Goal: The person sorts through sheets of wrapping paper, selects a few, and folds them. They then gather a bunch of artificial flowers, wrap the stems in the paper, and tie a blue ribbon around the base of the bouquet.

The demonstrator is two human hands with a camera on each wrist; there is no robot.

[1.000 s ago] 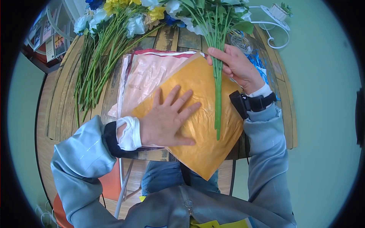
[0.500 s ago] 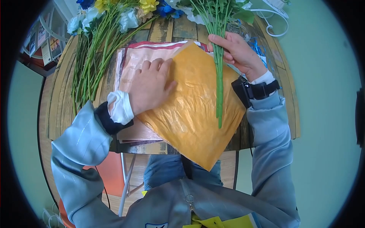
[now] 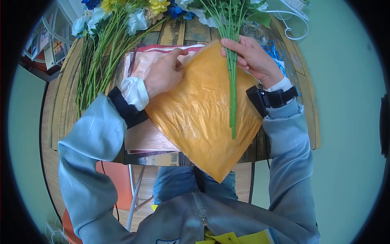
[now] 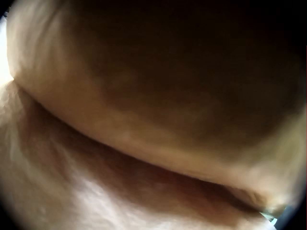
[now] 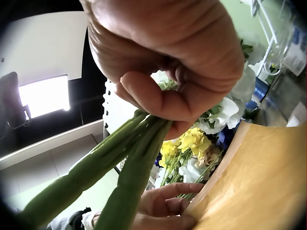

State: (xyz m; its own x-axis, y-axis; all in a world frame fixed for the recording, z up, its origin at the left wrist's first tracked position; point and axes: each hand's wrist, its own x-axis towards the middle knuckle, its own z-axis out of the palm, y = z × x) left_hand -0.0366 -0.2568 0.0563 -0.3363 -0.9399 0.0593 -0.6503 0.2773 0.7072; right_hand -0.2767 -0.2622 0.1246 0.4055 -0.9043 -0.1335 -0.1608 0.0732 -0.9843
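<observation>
My right hand (image 3: 254,61) grips a bunch of green flower stems (image 3: 232,89), whose lower ends hang over a sheet of orange wrapping paper (image 3: 203,118). White blooms (image 5: 225,115) show beyond that hand in the right wrist view. At the upper left edge of the orange sheet, my left hand (image 3: 164,73) has its fingers bent. Its thumb and fingers (image 5: 175,189) meet around the paper's edge in the right wrist view. Pale pink sheets (image 3: 148,142) lie under the orange one. Dark, blurred skin fills the left wrist view.
Long-stemmed flowers (image 3: 97,69) with blue, yellow and pale heads lie on the left of the wooden table (image 3: 65,118). Blue shredded strips (image 3: 276,53) are at the right, below a white curled metal stand (image 3: 292,24). The orange paper's corner overhangs the front edge.
My left hand has lifted from lying spread on the orange paper, moved up and left, and now holds its edge. The right hand keeps its grip on the stems.
</observation>
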